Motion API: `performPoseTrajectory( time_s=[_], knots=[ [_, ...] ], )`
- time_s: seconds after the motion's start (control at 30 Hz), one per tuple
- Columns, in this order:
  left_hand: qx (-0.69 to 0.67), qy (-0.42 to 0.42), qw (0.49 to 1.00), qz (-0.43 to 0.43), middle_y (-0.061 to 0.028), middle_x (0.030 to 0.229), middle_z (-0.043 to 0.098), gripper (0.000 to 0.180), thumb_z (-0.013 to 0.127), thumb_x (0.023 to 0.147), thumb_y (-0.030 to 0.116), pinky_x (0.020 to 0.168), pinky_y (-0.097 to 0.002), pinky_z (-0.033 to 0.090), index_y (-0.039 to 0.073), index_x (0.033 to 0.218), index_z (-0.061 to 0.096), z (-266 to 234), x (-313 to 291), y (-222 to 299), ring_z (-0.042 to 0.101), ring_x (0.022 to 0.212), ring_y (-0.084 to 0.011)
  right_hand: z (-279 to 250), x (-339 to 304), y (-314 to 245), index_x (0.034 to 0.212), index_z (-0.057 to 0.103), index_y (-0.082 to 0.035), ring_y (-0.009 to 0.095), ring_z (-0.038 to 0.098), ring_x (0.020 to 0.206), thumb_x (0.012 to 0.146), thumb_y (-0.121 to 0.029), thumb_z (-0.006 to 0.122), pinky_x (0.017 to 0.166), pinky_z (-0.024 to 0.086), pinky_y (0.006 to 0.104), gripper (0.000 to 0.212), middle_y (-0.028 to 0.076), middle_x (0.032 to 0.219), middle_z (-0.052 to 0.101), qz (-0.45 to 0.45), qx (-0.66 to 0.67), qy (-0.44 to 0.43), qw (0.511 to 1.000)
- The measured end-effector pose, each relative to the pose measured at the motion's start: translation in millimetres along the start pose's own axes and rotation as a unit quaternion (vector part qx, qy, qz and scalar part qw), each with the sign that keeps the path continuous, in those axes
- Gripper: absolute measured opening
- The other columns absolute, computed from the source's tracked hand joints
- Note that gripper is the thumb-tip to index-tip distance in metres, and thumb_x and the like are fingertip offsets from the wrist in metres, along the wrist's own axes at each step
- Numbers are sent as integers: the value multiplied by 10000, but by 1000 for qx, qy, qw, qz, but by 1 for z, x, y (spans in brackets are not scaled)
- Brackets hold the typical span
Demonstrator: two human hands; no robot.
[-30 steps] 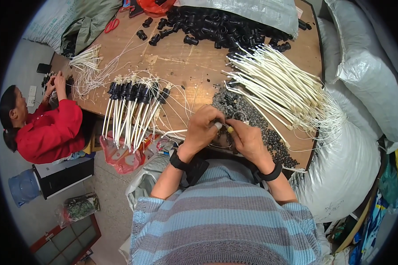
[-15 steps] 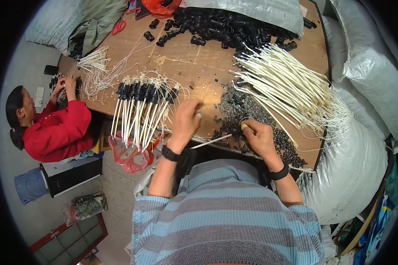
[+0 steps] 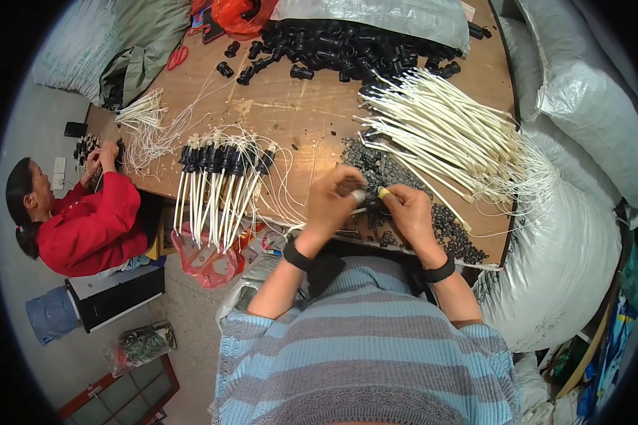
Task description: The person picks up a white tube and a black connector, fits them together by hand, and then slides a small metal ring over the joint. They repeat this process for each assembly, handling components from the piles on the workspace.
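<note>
My right hand (image 3: 410, 214) is closed on a black fitting (image 3: 377, 201) at the near edge of the table. Yellow covering shows on a fingertip. My left hand (image 3: 331, 203) has come up beside it, fingers curled in, with a pale cap on one fingertip. What that hand pinches is hidden. A bit of white rod (image 3: 360, 210) shows between the hands. Below and around them spreads a heap of small black pieces (image 3: 443, 225). A bundle of white rods with thin wires (image 3: 439, 131) lies beyond my right hand. Left of my left hand lie white rods with black fittings (image 3: 216, 170).
Many larger black fittings (image 3: 347, 49) are piled at the back, partly under a white sack (image 3: 383, 18). Red scissors (image 3: 178, 57) lie far left. A co-worker in red (image 3: 96, 219) handles small parts at the left. Full white sacks (image 3: 560, 262) crowd the right side.
My left hand has moved right and now meets my right hand over the small black pieces. The white rod held in my right hand is now mostly hidden. The whole view has shifted slightly.
</note>
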State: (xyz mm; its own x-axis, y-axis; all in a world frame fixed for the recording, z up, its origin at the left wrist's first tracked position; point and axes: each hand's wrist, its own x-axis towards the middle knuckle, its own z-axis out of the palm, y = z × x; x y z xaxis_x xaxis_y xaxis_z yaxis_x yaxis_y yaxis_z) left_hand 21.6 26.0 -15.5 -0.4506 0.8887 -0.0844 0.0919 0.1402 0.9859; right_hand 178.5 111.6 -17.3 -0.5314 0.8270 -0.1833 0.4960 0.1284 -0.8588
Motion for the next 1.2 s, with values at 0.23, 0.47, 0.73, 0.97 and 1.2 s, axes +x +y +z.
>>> performPoseTrajectory(
  time_s=[0.23,0.47,0.73,0.97,1.2],
  knots=[
    [43,51,991,118,-53,946,651,358,652,756,-96,744,-238,533,31,1089,622,21,-9,2,663,891,-128,4,-2,-5,973,679,21,8,461,592,863,-27,611,507,368,207,138,-41,665,589,58,317,-97,942],
    [41,55,997,29,-48,927,663,373,640,754,-96,763,-231,525,26,1107,626,21,-5,2,663,864,-127,11,-5,3,982,674,16,14,476,595,869,-45,619,514,379,210,140,-29,670,607,2,235,-40,971],
    [17,60,998,30,-30,898,659,303,583,728,-125,734,-223,516,18,988,643,17,-10,0,656,799,-121,11,-10,3,986,678,-5,67,526,542,859,-43,633,512,417,222,140,13,686,640,-118,131,-19,984],
    [170,-120,968,140,-109,937,661,431,626,672,-34,785,-323,521,63,1091,636,1,-13,18,649,899,-274,-21,-3,-4,1049,654,21,16,401,491,874,1,599,438,304,194,184,-32,760,620,114,573,-165,795],
    [201,-66,975,72,-116,911,663,385,622,686,-4,687,-342,515,59,1065,650,-6,-15,13,642,815,-263,-21,-12,-14,1062,701,-117,229,603,522,799,-104,683,475,448,325,264,79,732,678,-329,-103,-30,938]
  ],
)
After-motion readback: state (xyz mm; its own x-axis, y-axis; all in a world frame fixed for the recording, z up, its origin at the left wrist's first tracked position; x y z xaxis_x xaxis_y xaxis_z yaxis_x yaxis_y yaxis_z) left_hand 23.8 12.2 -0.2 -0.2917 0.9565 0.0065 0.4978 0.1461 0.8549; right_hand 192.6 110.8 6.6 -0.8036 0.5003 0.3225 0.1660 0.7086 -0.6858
